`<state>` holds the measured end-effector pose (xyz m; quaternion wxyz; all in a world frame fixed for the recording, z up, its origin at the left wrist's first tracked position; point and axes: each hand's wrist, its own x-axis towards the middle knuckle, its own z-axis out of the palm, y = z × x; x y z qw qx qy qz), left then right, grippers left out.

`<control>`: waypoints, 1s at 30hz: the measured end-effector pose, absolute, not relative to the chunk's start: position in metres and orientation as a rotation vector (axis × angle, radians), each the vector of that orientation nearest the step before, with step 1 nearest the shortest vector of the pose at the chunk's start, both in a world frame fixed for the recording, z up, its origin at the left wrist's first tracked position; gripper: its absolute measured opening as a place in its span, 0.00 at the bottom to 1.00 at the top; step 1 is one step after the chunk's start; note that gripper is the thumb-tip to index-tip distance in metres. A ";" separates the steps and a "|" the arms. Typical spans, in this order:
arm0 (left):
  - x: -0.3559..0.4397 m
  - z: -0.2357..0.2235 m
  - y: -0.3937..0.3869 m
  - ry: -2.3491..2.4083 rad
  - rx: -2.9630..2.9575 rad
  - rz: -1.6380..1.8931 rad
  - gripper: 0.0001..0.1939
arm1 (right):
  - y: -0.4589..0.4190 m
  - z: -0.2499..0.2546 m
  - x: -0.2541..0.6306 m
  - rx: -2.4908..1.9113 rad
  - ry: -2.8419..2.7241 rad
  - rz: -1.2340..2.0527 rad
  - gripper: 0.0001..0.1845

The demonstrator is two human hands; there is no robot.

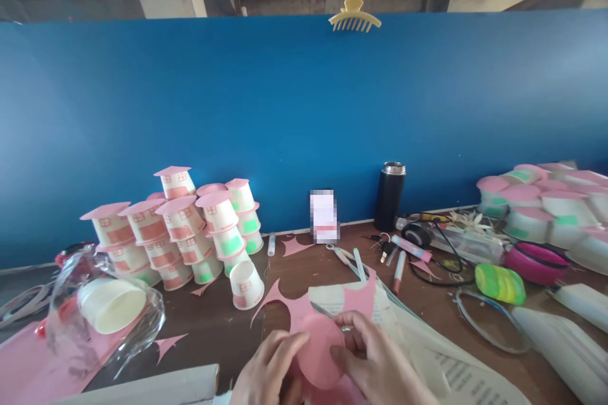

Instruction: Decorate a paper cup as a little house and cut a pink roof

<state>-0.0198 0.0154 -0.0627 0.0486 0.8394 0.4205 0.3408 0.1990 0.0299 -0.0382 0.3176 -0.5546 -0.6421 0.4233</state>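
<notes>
Between my two hands is a round pink paper disc (319, 354), held above the table near the bottom of the view. My left hand (272, 367) grips its left edge, thumb and fingers closed on it. On the opposite side my right hand (368, 354) pinches the right edge with thumb and forefinger. Behind the disc lies a pink paper offcut (280, 297) with curved cut-outs. A lone white paper cup (246, 285), with a window and door drawn in red, stands upside down beyond my left hand.
Stacked cups (183, 218) with pink paper tops stand at left, more cups (553, 202) at far right. A clear bag (156, 316) holds nested cups. Printed sheets (403, 329), scissors (344, 259), markers (399, 272), tape rolls (500, 283) and a black flask (390, 196) occupy the right side.
</notes>
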 end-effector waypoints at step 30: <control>0.009 -0.071 0.013 1.100 3.026 1.192 0.15 | 0.028 -0.036 0.204 -1.455 -1.641 1.252 0.13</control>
